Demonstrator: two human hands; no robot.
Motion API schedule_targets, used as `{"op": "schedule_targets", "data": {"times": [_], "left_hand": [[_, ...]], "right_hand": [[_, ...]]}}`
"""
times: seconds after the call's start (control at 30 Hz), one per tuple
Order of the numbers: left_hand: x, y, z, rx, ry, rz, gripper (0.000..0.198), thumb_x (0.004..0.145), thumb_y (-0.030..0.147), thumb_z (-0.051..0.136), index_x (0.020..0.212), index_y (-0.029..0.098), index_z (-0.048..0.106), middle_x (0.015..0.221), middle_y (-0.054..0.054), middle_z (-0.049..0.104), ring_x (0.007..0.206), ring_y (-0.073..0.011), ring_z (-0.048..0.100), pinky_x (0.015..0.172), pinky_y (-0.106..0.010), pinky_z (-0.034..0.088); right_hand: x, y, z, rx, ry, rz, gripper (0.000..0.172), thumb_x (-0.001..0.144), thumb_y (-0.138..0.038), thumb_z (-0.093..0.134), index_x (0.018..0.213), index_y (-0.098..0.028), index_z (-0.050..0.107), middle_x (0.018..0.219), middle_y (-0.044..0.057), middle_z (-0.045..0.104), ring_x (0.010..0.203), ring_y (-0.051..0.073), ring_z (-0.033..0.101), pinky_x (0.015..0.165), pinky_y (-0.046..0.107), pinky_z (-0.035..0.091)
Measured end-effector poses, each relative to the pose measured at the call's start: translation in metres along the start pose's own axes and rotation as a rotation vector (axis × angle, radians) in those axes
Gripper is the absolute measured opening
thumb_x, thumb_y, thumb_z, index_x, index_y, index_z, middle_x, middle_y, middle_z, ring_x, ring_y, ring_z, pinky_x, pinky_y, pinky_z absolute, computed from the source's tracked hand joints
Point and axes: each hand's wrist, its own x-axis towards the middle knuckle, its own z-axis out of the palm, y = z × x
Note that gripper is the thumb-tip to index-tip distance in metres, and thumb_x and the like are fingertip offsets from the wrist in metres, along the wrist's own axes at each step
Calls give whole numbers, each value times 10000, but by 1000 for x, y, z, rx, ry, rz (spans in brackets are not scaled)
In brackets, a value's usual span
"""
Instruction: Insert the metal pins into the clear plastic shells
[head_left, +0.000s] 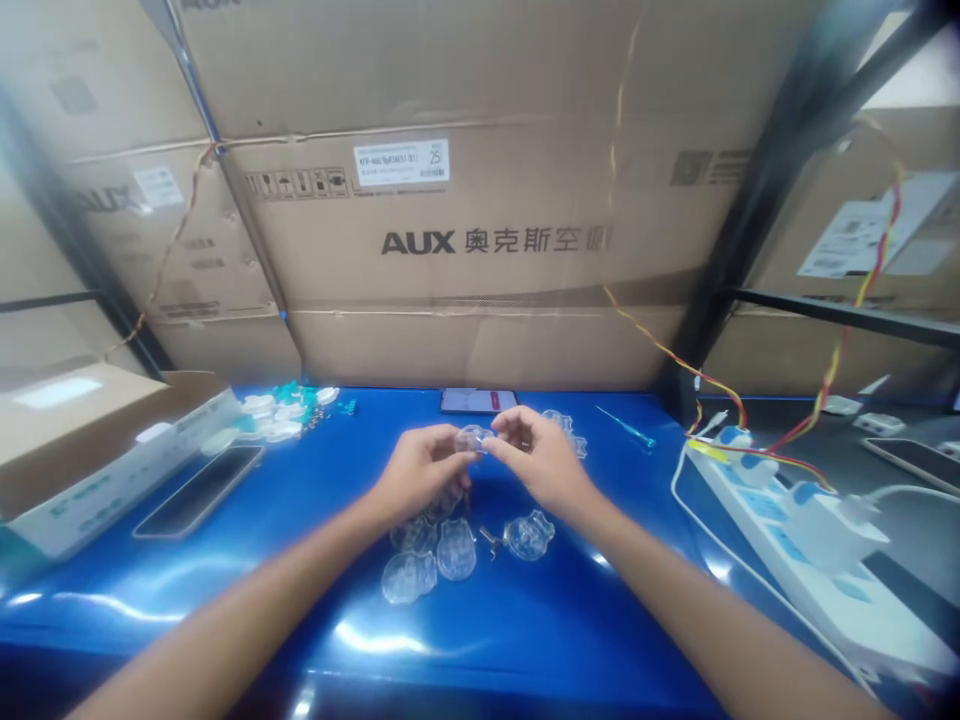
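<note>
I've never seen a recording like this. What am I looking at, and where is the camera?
There is no machine here, just a person's two bare arms, filmed by one camera worn on their head that looks forward and down. The left hand and right hand hold a small clear plastic piece between their fingertips. More clear plastic pieces lie below the hands on a glossy blue workbench. A phone lies beyond the hands, a blue screwdriver lies to the right, and a white power strip sits further right. Cardboard boxes stand behind.

Two hands (424, 470), three phones (199, 490) (one lit)
</note>
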Motion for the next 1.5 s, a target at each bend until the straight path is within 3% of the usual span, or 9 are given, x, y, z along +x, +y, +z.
{"op": "schedule_targets", "data": {"times": [0.07,0.13,0.3,0.43,0.57,0.87,1.1,1.37,1.5], "left_hand": [[1,0,-2,-28,-23,0,256,816,346,629,942,123,636,660,-46,675,552,-158,639,525,-251,501],[1,2,-3,-65,-55,-3,250,806,334,642,934,119,630,657,-48,678,545,-158,638,537,-266,516],[1,6,1,-101,-84,-16,178,818,287,625,895,134,578,649,-40,680,536,-149,636,544,-267,521],[-1,6,8,-104,-51,-20,199,826,318,617,916,178,507,640,-14,676,530,-160,644,520,-268,517],[-3,7,11,-133,-72,-7,246,833,369,608,927,189,469,767,-48,702,569,-166,662,515,-276,521],[-7,15,10,-44,-15,33,318,885,391,533,1128,195,476,805,-53,683,518,-133,624,457,-234,477],[-3,11,8,-201,-74,-17,395,862,416,560,1167,179,481,792,-60,679,486,-138,619,390,-209,439],[-6,11,13,-105,-28,49,332,823,339,621,1102,173,553,729,-26,662,492,-109,598,438,-193,456],[-1,7,6,-157,1,-9,324,837,368,594,1077,160,526,716,-38,665,466,-124,604,399,-202,449]], "right_hand": [[-1,2,0,-114,62,-88,297,758,-296,675,1023,-174,617,994,82,614,759,165,578,606,272,462],[-1,4,0,-158,30,-155,334,784,-290,653,1101,-192,614,1102,97,590,814,172,585,593,262,462],[-1,2,0,-154,-109,-130,143,849,-243,572,941,-185,664,896,46,676,802,167,611,675,277,473],[-2,-3,1,-102,-88,-89,144,852,-252,564,934,-179,658,886,45,680,796,171,617,686,284,478],[-3,-6,1,-28,-109,-55,151,851,-273,566,928,-177,654,870,44,687,784,172,623,689,286,480],[0,-2,1,211,-158,79,197,791,-362,631,826,-169,613,697,22,657,528,120,537,464,236,404],[-2,-3,5,186,-154,157,158,783,-331,616,774,-177,582,614,-10,602,503,112,508,462,234,399],[-5,-6,14,219,-210,278,112,822,-280,511,755,-191,514,605,-27,567,484,101,486,441,216,388],[-2,-1,10,51,-190,190,164,854,-332,513,810,-189,578,680,4,606,558,124,530,509,246,421]]}}
